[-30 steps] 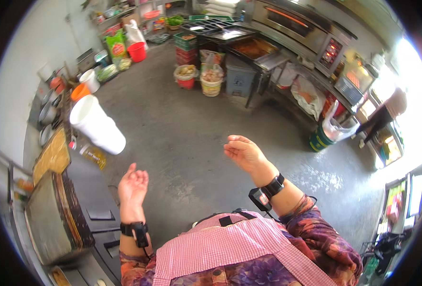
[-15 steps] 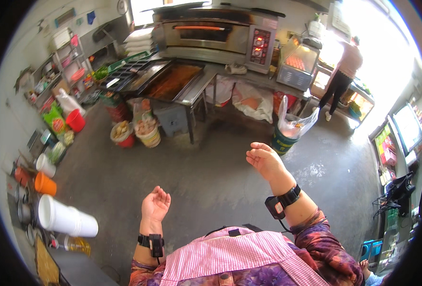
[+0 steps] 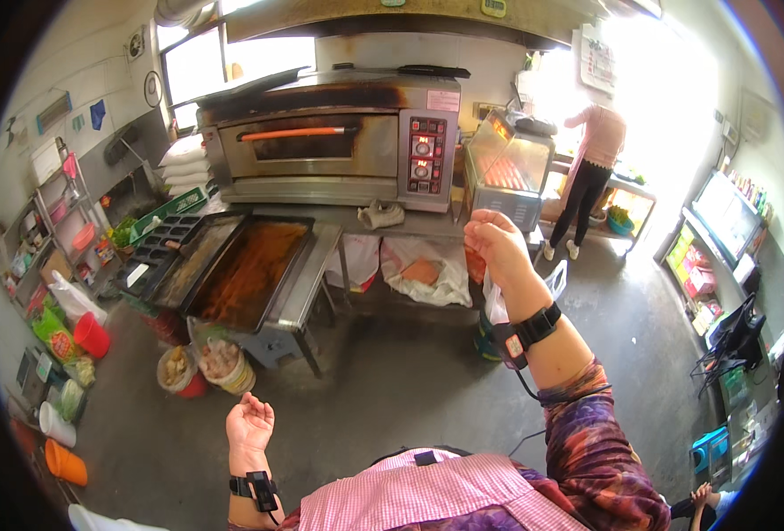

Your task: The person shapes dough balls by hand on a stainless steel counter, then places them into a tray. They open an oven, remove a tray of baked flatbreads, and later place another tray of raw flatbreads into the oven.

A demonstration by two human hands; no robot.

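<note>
My left hand is held low, palm up. Its fingers are loosely curled together and nothing shows in them. Higher and further forward is my right hand, with fingers bent in toward the palm and no object visible. Neither hand touches anything. In the picture the right one overlaps the front of a glass-sided food warmer. Each wrist has a black strap with a small box and a cable. Beyond the hands stands a large steel deck oven with an orange handle. A wide black baking tray with a browned surface rests on a metal table.
Beneath the table stand buckets of scraps. Behind my right forearm is a bin with a plastic bag. A person stands at a far-right counter. Red and orange buckets line the left wall. Another person's hands show at lower right.
The oven, trays and table now appear nearer and further left. My right hand sits higher in the picture, my left hand lower. The bagged bin is now partly behind my right arm.
</note>
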